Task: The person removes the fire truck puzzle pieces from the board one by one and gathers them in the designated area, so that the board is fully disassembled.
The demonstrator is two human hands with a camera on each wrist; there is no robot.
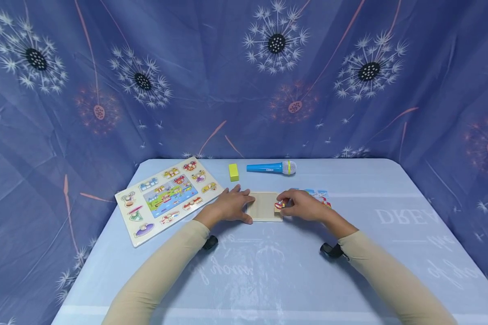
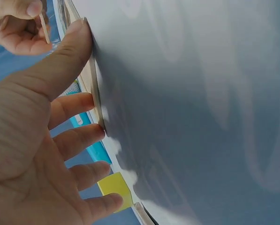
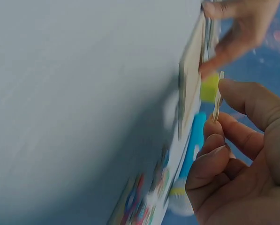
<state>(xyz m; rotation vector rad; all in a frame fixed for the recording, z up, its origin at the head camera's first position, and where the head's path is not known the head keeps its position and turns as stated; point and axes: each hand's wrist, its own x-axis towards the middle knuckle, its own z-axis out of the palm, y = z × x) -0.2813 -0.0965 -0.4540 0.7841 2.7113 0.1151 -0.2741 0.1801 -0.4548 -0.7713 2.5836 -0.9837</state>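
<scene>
A shallow wooden tray [image 1: 264, 206] with a raised rim lies on the table between the hands. My left hand [image 1: 231, 205] rests at its left end, thumb and fingertips touching the rim with the fingers spread. In the left wrist view, that thumb [image 2: 69, 61] lies along the tray's edge. Above the tray's right end, my right hand [image 1: 302, 205] pinches a small flat puzzle piece [image 1: 279, 206] with a red and yellow picture. The right wrist view shows this piece [image 3: 218, 98] edge-on between thumb and fingertips, raised off the tray.
More coloured printed pieces [image 1: 319, 196] lie partly hidden beyond the right hand. A blue toy microphone [image 1: 270, 168] and a yellow block [image 1: 233, 172] lie behind the tray. A knob puzzle board [image 1: 171, 198] sits at the left. A patterned curtain [image 1: 227, 81] borders the table.
</scene>
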